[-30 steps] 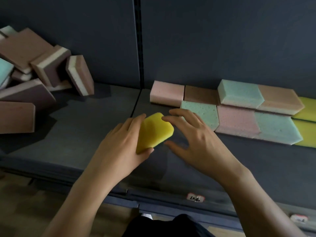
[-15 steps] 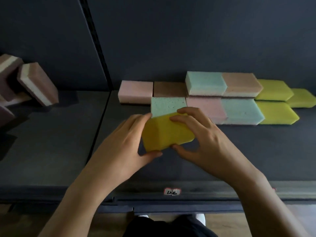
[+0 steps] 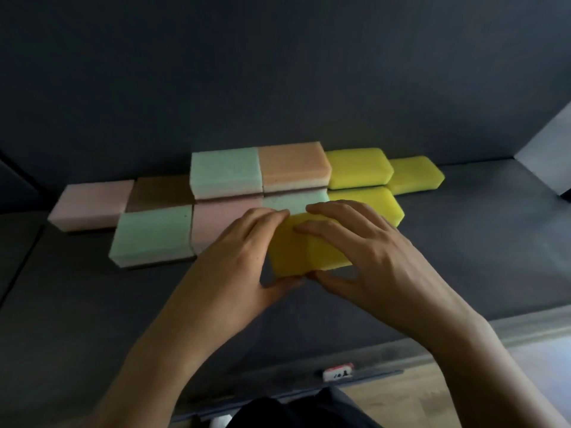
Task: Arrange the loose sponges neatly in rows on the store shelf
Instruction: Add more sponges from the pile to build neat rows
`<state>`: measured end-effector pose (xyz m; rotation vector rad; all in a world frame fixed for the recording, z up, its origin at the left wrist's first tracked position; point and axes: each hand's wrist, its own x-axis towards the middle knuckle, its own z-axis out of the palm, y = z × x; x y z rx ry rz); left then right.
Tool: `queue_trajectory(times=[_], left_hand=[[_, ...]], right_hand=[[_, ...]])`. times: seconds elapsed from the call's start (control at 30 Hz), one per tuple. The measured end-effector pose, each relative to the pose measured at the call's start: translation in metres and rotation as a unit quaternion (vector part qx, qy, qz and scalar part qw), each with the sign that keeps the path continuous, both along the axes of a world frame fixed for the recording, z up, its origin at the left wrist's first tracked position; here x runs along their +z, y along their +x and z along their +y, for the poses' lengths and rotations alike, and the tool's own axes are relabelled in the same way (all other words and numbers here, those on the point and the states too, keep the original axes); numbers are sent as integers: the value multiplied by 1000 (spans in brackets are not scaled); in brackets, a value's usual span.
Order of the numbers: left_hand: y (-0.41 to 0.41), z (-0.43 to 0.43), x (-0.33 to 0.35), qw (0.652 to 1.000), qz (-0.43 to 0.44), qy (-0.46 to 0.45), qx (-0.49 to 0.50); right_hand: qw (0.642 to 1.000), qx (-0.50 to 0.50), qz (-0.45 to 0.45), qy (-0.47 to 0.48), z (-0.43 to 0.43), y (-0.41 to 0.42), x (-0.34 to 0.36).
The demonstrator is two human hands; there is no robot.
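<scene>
A yellow sponge (image 3: 304,251) is held between both my hands just in front of the arranged sponges on the dark shelf (image 3: 77,304). My left hand (image 3: 238,261) grips its left side, thumb under the front edge. My right hand (image 3: 367,251) grips its right side with fingers over the top. Behind it lie rows of sponges: a pink one (image 3: 92,205), a brown one (image 3: 160,193), a green one (image 3: 151,233), another pink one (image 3: 216,220), a raised green one (image 3: 225,173), an orange one (image 3: 293,166) and three yellow ones (image 3: 358,168).
The shelf's dark back wall (image 3: 278,72) rises right behind the rows. A side panel (image 3: 547,143) closes the shelf at the right. A price tag (image 3: 338,372) sits on the shelf's front lip. Bare shelf surface lies left and right of my hands.
The view has swung right, so the loose pile at the left is out of frame. Both hands have carried the yellow sponge rightward, toward the yellow sponges.
</scene>
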<state>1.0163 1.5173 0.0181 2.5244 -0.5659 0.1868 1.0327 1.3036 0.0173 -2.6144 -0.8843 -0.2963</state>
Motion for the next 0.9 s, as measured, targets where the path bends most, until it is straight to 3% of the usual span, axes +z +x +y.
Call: queue_trajectory(times=[0.5, 0.9], left_hand=[[46, -135, -17, 999, 18, 32, -10], [68, -162, -28, 987, -10, 157, 33]], right_hand=[[998, -44, 26, -24, -148, 36, -20], [997, -66, 48, 6, -196, 55, -36]])
